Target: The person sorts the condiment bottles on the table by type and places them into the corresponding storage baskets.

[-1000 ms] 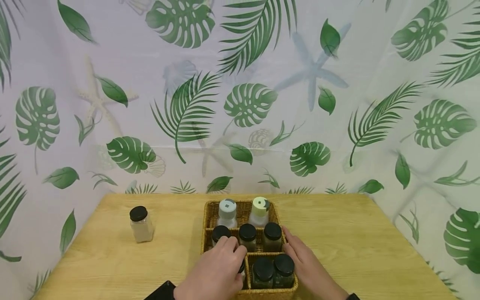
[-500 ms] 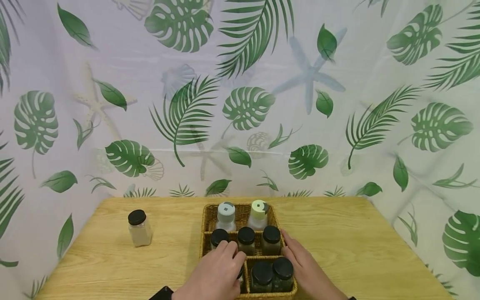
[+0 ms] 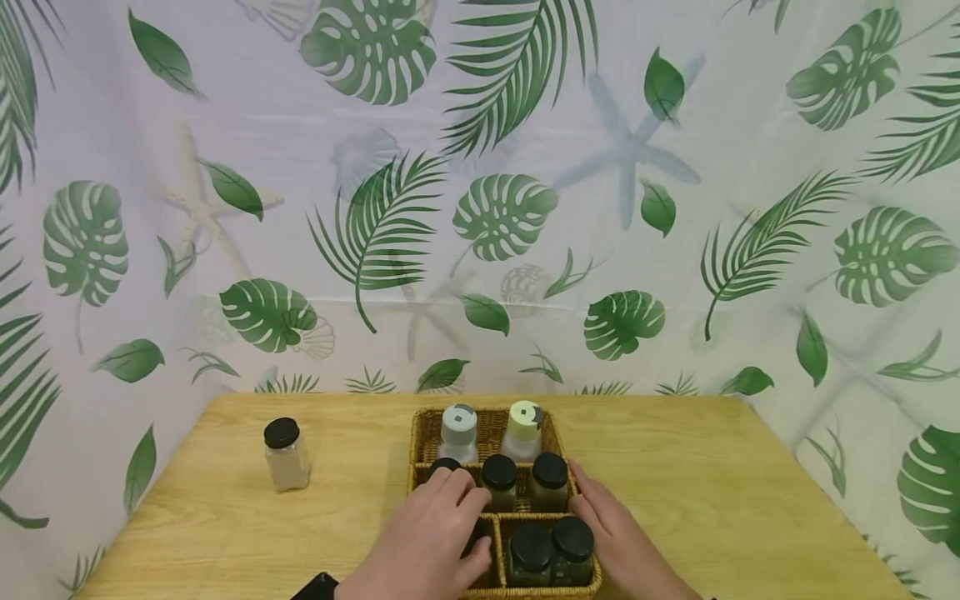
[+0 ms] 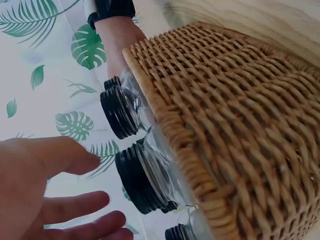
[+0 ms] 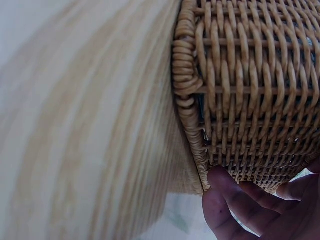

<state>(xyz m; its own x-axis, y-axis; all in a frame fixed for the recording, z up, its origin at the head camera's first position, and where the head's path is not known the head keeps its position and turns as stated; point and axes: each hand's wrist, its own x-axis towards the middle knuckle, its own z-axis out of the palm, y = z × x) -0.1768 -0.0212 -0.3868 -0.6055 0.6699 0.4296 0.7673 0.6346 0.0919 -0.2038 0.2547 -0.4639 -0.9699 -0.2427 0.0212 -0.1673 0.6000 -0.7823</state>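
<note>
In the head view my left hand [image 3: 420,533] is over the front left compartment of a wicker basket [image 3: 498,550]. A black lid there is mostly hidden under it. In the left wrist view its thumb and fingers are spread, apart from the black-lidded glass jar [image 4: 142,177]. My right hand [image 3: 622,537] rests against the basket's right side, its fingers touching the woven wall [image 5: 250,90] in the right wrist view. Two black-lidded jars [image 3: 531,550] stand in the front right compartment. Black-lidded jars [image 3: 550,473] also line the middle row, the leftmost partly covered by my left hand.
Two bottles, one with a whitish cap [image 3: 459,421] and one with a pale yellow cap [image 3: 526,417], stand in the back compartment. A black-lidded jar with pale contents [image 3: 287,462] stands on the wooden table [image 3: 675,450] to the left. A leaf-print cloth [image 3: 495,217] hangs behind.
My left hand's fingers and thumb have parted at the front left compartment, and the hand has risen slightly. My right hand stays at the basket's side. The view has shifted a little.
</note>
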